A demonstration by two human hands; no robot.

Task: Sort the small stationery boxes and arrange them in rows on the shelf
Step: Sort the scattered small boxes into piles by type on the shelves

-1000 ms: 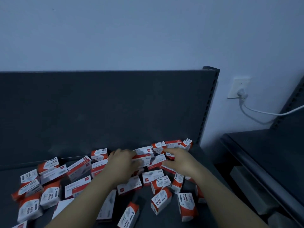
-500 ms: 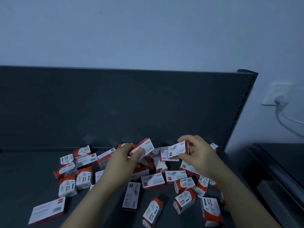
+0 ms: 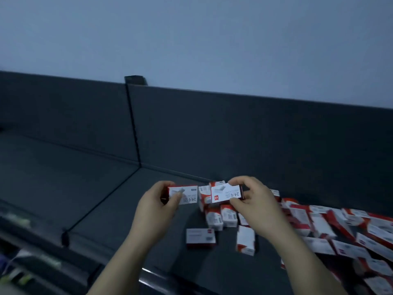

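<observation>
Left of the pile [image 3: 319, 220] | L hand [image 3: 156, 206] grips a 24/6 box [image 3: 185, 194], thumb on its face | over pile's left edge, R hand [image 3: 253, 201] pinches 2nd 24/6 box [image 3: 226, 192] | both read "24/6", upside down to you; other print too blurred | prob same type: turn labels upright, set both flush on bare shelf [image 3: 127, 209] left of pile.

Shop setting, dark metal display shelving [image 3: 102, 188], slotted upright post [image 3: 133, 124], heaped identical stationery boxes [image 3: 331, 226]

Boxes [image 3: 226, 195] printed card; shelf [image 3: 119, 201] matt, dark.
</observation>
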